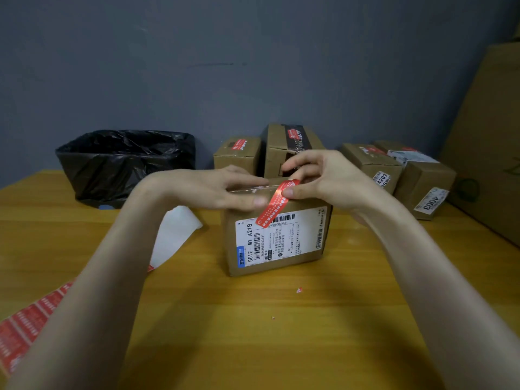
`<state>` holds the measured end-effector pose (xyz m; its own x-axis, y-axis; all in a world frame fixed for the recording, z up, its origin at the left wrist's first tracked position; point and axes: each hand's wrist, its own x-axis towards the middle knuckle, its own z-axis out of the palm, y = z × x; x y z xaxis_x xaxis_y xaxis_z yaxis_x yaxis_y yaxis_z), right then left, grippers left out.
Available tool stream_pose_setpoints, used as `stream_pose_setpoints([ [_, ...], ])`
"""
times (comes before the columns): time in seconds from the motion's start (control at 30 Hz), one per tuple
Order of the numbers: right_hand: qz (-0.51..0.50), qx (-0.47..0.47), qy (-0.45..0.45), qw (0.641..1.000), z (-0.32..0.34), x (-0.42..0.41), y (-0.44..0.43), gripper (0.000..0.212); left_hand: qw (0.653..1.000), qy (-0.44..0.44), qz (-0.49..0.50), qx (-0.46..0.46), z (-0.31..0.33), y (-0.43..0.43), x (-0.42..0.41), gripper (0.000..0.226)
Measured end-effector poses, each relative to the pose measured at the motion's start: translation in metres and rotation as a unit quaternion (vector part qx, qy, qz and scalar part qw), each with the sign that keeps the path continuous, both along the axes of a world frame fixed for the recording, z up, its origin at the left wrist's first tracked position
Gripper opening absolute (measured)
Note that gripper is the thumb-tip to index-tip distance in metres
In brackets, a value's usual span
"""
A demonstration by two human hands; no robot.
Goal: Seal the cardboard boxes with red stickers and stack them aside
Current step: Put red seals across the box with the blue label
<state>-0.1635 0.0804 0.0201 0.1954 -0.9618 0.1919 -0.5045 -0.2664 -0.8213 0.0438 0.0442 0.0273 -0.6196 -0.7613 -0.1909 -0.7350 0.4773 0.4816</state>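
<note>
A small cardboard box with a white shipping label stands at the middle of the wooden table. A red sticker runs over its top front edge and down onto the label. My left hand lies flat on the box top with straight fingers, its fingertips beside the sticker. My right hand pinches the sticker's upper end between thumb and fingers at the box's top edge. A strip of red stickers lies at the table's left front edge, partly hidden by my left forearm.
Sealed cardboard boxes with red stickers stand against the grey wall, more at the right. A bin lined with a black bag sits back left. White backing paper lies left of the box. A large carton leans at far right.
</note>
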Motion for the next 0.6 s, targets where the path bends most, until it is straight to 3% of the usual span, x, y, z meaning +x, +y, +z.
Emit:
stream_pose_setpoints([
  [0.07, 0.012, 0.000, 0.014, 1.000, 0.001, 0.000, 0.002, 0.026, 1.000, -0.022, 0.004, -0.001, -0.001, -0.001, 0.002, 0.094],
  [0.4, -0.028, -0.026, 0.025, 0.999, 0.001, 0.006, 0.004, 0.008, 0.994, 0.106, 0.022, -0.002, -0.003, -0.005, 0.009, 0.070],
  [0.6, -0.045, -0.112, 0.008, 0.993, -0.003, 0.013, 0.006, 0.012, 0.987, 0.158, 0.033, 0.017, -0.007, -0.010, 0.015, 0.065],
])
